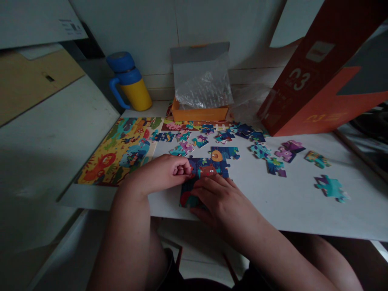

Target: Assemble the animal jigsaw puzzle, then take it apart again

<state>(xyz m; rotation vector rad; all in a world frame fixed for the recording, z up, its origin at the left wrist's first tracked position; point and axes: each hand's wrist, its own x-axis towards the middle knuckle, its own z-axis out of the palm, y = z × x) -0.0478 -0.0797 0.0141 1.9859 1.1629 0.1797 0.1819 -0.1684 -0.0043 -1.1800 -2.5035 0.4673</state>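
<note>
Puzzle: dark-blue joined section point(207, 169), flat at the near edge of the tabletop point(291, 210), under/btwn both hands; partly hidden by them.
L hand point(171, 171): loosely clenched, fingers curled in, at puzzle's L edge.
R hand point(221, 198): palm down, fingers bent over puzzle; can't tell if it grips anything.
Lion strip point(226, 153): at puzzle's far edge; can't tell if joined.
Loose pcs point(332, 188): scattered R of & beyond puzzle, some overlapping, several nr the far sheet; flat, knobbed edges, teal/purple/navy prints.
Sheet point(127, 149): beyond L forearm, flat, yellow w/ bright printed animals; forearm & hand cover its near R corner.
Orange box point(201, 115): back, nr wall, lid up, grey inside; crinkly clear plastic point(197, 95) in it, more clear film to its R.
Bottle point(130, 83): back L, upright, rounded, yellow body, blue cap & handle.
Red box point(303, 81): back R, tall, angular, marked "03"; takes up the far R corner.
Wall point(151, 44): pale, smooth, closes off the back.
</note>
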